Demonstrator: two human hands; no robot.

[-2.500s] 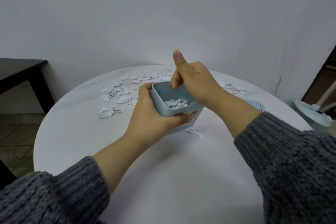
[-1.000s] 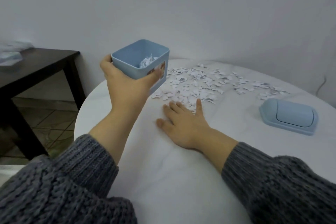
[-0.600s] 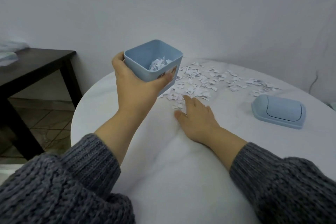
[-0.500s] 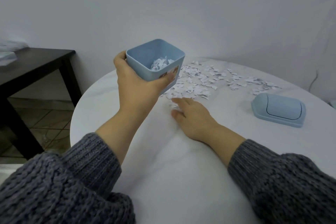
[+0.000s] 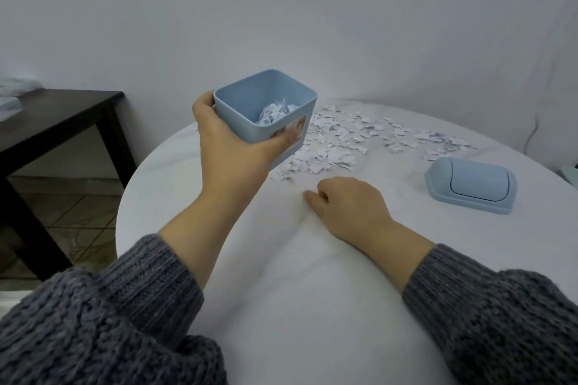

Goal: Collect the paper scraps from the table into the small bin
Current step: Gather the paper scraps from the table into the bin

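Our left hand [image 5: 231,150] grips the small bin [image 5: 266,116] up high, our right hand [image 5: 347,206] is curled shut, so tipping could spill the paper scraps [image 5: 331,147].

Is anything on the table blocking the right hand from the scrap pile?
Nothing visible does. The right hand rests curled on bare table just short of the paper scraps. The lid lies off to the right.
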